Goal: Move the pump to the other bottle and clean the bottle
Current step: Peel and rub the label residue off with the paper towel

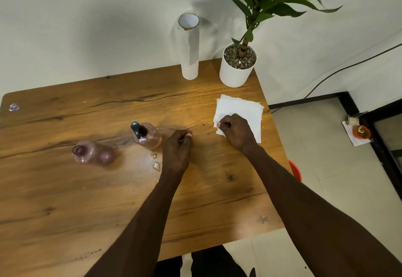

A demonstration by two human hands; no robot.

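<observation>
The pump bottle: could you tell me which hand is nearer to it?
Left. The left hand hovers just right of the pump bottle, not touching it; the right hand is farther right, on the paper towel sheet.

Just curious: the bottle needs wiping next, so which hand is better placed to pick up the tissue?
The right hand: it already rests on the white paper tissue; the left hand is away from it.

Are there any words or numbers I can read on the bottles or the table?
None can be read.
Small sticker at the table's far left corner: too blurred to read.
Faint marks at the table's near edge: too small to read.
Both bottles, pump bottle and open bottle: no label shows.
</observation>
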